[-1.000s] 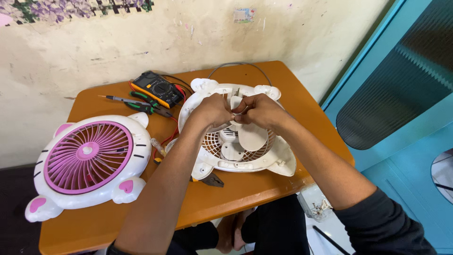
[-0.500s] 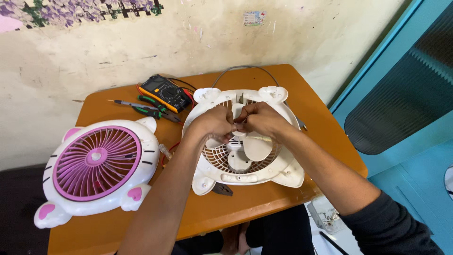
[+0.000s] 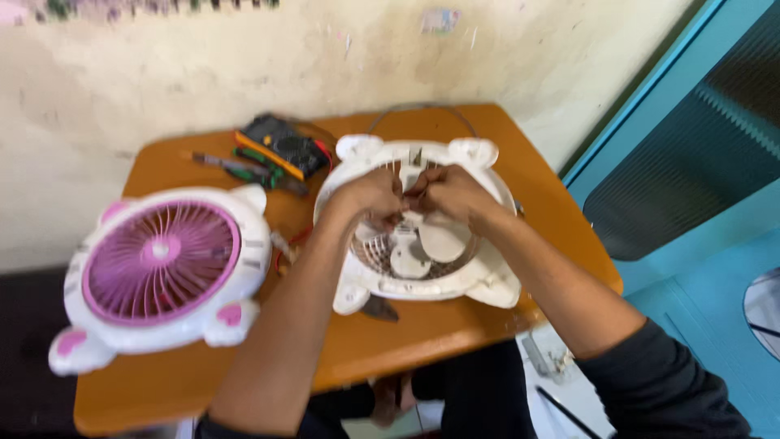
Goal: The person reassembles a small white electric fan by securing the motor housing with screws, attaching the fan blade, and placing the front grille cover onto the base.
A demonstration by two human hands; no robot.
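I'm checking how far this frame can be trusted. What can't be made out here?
- Head view, motion blur: the whole frame is soft.
- What the left hand and right hand pinch over the open fan: hidden by fingers.
- Multimeter and tools: blurred.
- Dark tool: mostly under the fan.

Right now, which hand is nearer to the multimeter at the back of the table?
Left. The left hand works over the open white fan housing, just right of the multimeter. The right hand touches it on the side away from the meter.
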